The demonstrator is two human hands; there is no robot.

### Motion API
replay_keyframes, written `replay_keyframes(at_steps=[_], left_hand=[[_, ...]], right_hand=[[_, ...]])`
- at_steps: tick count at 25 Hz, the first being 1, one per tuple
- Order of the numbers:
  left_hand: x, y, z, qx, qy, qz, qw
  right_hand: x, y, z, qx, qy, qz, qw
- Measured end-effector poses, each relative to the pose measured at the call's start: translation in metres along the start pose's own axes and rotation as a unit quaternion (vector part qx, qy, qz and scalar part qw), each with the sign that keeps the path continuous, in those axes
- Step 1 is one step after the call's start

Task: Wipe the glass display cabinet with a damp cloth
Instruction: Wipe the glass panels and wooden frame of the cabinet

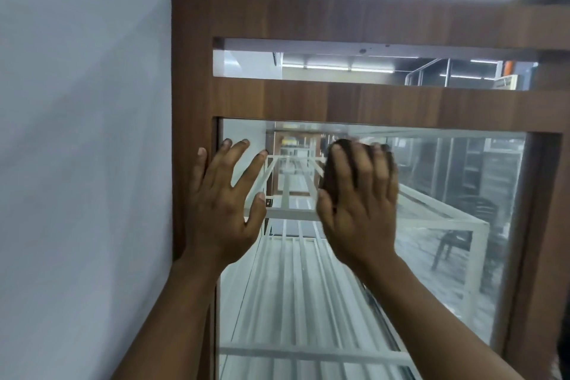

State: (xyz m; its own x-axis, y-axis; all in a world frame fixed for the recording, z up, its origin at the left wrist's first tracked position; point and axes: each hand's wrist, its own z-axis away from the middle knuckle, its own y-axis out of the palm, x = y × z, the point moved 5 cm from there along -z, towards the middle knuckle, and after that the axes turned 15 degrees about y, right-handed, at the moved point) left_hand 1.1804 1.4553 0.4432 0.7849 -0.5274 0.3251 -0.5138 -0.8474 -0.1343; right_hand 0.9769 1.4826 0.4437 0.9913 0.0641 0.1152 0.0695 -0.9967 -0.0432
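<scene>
We see our left hand (220, 213) laid flat, fingers spread and holding nothing, across the left edge of the brown wood-framed glass display cabinet (339, 102), fingertips on its large glass pane (447, 194). Our right hand (359, 203), blurred, presses a dark brown wadded cloth (331, 170) against the pane near its top, fingers laid nearly straight over it. Inside the cabinet stand white slatted metal shelves (293, 287). A pale grey wall (77, 133) adjoins the cabinet's left side.
</scene>
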Motion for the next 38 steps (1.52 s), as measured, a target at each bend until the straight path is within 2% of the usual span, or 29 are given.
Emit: replay_keyframes(at_steps=[2,3,6,8,11,13,14,16,18,19,22,24,25,27,29,31,33,34,35,38], left_hand=[[0.000,0.000,-0.001,0.011,-0.001,-0.020,1.000],[-0.001,0.000,-0.002,0.012,0.001,-0.025,1.000],[-0.003,-0.001,-0.001,0.003,0.003,-0.023,1.000],[-0.004,-0.002,0.000,0.000,0.002,-0.024,1.000],[-0.004,0.000,0.003,0.007,0.001,-0.029,1.000],[-0.005,0.001,0.001,0.005,0.002,-0.028,1.000],[-0.005,0.001,0.001,0.002,0.005,-0.026,1.000],[-0.006,0.002,0.010,-0.005,0.010,-0.023,1.000],[-0.013,0.005,0.031,-0.004,0.013,-0.025,1.000],[-0.018,0.007,0.045,-0.001,0.014,-0.030,0.999],[-0.027,0.010,0.068,-0.002,0.020,-0.038,0.999],[-0.028,0.012,0.069,-0.003,0.021,-0.054,0.998],[-0.028,0.013,0.068,-0.003,0.022,-0.063,0.998],[-0.027,0.015,0.068,-0.007,0.031,-0.075,0.997],[-0.026,0.015,0.071,-0.008,0.037,-0.085,0.996],[-0.027,0.015,0.075,-0.004,0.039,-0.087,0.995],[-0.034,0.016,0.088,-0.001,0.035,-0.090,0.995],[-0.039,0.018,0.099,-0.002,0.032,-0.089,0.996],[-0.045,0.021,0.113,-0.003,0.029,-0.086,0.996],[-0.060,0.027,0.153,-0.004,0.025,-0.076,0.997]], right_hand=[[-0.007,-0.003,-0.004,-0.014,0.057,0.008,0.998],[0.003,0.000,-0.009,-0.015,0.054,0.008,0.998],[0.038,0.012,-0.008,0.025,-0.057,-0.015,0.998],[0.023,0.008,0.006,0.028,-0.069,-0.013,0.997],[-0.020,-0.006,0.012,0.003,0.054,0.010,0.998],[-0.007,-0.003,-0.008,-0.014,0.105,0.011,0.994],[0.013,0.002,-0.014,-0.013,0.085,0.001,0.996],[0.052,0.014,0.004,-0.001,-0.020,-0.023,1.000],[0.053,0.020,0.053,0.012,-0.088,-0.024,0.996],[0.036,0.017,0.072,0.008,-0.088,-0.018,0.996],[-0.021,0.003,0.073,-0.019,0.015,-0.005,1.000],[-0.021,0.001,0.052,-0.033,0.078,-0.011,0.996],[-0.004,0.004,0.049,-0.037,0.057,-0.016,0.998],[0.034,0.018,0.071,-0.012,-0.055,-0.019,0.998],[0.035,0.021,0.104,0.013,-0.127,-0.011,0.992],[-0.003,0.013,0.110,-0.004,-0.096,0.005,0.995],[-0.032,0.004,0.094,-0.020,0.020,0.008,1.000],[-0.028,0.004,0.090,-0.026,0.061,0.001,0.998],[-0.011,0.006,0.095,-0.035,0.060,-0.005,0.998],[0.038,0.026,0.163,-0.010,-0.100,-0.006,0.995]])
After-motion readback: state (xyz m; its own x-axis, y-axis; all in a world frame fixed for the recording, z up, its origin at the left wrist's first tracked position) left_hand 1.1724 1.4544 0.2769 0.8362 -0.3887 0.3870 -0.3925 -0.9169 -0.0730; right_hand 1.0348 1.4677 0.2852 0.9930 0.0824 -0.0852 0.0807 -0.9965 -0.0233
